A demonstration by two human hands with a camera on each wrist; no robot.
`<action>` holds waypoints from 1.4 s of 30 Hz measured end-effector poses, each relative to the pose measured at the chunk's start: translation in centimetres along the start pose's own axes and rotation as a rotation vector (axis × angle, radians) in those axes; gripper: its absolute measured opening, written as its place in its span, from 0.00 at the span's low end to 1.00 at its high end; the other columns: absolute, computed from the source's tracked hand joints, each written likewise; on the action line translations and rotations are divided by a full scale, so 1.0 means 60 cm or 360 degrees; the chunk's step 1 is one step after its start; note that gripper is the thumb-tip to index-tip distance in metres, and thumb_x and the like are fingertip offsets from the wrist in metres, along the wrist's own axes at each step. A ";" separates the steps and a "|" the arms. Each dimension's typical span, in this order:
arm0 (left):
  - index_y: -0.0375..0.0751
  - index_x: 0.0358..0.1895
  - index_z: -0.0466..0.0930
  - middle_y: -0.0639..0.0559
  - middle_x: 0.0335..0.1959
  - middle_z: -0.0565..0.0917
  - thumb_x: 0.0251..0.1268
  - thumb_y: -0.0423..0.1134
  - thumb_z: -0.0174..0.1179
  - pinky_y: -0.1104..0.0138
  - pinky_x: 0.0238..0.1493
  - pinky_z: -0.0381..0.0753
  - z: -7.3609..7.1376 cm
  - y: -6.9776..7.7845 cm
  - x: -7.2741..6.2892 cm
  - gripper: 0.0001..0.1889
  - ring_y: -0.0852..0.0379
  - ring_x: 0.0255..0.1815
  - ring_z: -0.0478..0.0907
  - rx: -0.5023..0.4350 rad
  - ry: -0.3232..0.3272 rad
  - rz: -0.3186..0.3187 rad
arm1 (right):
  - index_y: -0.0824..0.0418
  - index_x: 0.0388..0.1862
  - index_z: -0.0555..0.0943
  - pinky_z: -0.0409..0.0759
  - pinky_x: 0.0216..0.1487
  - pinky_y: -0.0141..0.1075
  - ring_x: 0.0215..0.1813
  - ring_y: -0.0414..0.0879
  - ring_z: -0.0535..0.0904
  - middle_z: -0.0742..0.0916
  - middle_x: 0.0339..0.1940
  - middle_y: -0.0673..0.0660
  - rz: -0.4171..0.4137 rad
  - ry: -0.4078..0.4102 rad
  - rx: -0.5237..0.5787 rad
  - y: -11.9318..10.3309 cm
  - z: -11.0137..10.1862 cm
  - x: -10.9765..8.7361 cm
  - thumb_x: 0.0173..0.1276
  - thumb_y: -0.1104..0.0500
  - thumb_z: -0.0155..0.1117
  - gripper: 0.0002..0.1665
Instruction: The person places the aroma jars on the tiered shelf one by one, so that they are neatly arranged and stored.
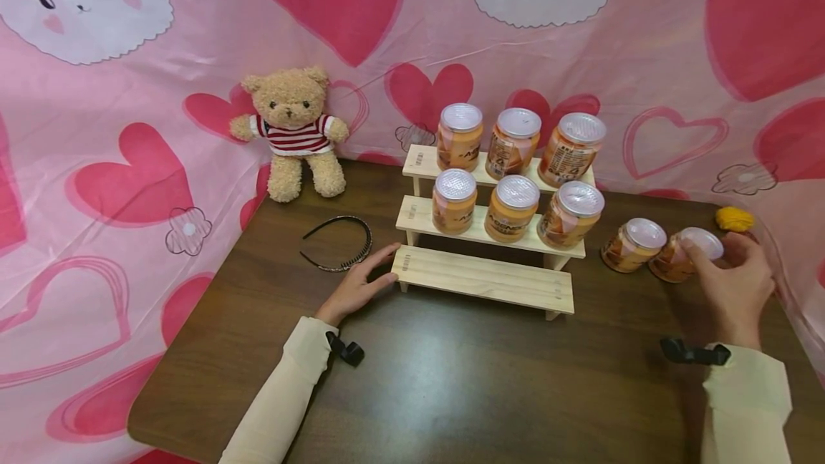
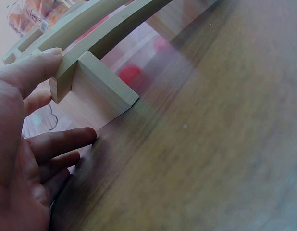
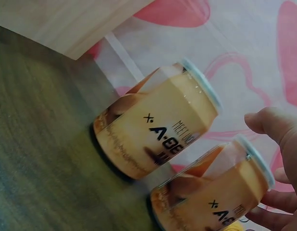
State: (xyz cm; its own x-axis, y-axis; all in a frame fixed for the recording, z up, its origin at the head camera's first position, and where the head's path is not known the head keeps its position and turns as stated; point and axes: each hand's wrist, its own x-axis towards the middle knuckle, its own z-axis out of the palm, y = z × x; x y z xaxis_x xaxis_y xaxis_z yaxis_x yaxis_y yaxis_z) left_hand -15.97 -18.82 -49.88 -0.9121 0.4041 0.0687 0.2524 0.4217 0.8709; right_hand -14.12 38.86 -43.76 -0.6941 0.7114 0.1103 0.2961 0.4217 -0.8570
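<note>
My left hand [image 1: 357, 285] touches the left end of the lowest step of a light wooden three-step display rack [image 1: 483, 279]. In the left wrist view, the thumb [image 2: 45, 60] rests at the plank's corner, with the other fingers spread low near the tabletop. At the right, my right hand [image 1: 737, 281] is around the lid of a squat orange-labelled jar [image 1: 673, 262]. The right wrist view shows its thumb [image 3: 266, 122] apart from the lid and its fingers beyond it. A matching jar [image 1: 625, 253] stands just left of that one.
Several matching jars stand on the rack's top and middle steps, such as one jar [image 1: 454, 203]. A black headband [image 1: 364, 249] lies left of the rack on the brown table [image 1: 412, 392]. Behind sit a teddy bear [image 1: 290, 127] and, far right, a yellow bundle [image 1: 735, 219].
</note>
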 end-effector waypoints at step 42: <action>0.60 0.77 0.62 0.49 0.75 0.70 0.74 0.48 0.58 0.41 0.71 0.67 -0.001 -0.005 0.001 0.31 0.45 0.74 0.70 0.0008 -0.0011 -0.0014 | 0.52 0.52 0.88 0.71 0.42 0.17 0.35 0.27 0.77 0.83 0.33 0.30 0.0055 0.0210 0.0560 0.028 0.030 -0.006 0.48 0.57 0.85 0.29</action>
State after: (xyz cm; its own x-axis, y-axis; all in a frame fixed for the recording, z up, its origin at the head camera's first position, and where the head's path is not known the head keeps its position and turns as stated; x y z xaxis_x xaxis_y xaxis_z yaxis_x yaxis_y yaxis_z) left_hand -16.11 -19.00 -50.12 -0.9122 0.4057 0.0576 0.2457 0.4291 0.8692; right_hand -14.55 38.32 -46.15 -0.5902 0.7979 0.1226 0.0585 0.1937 -0.9793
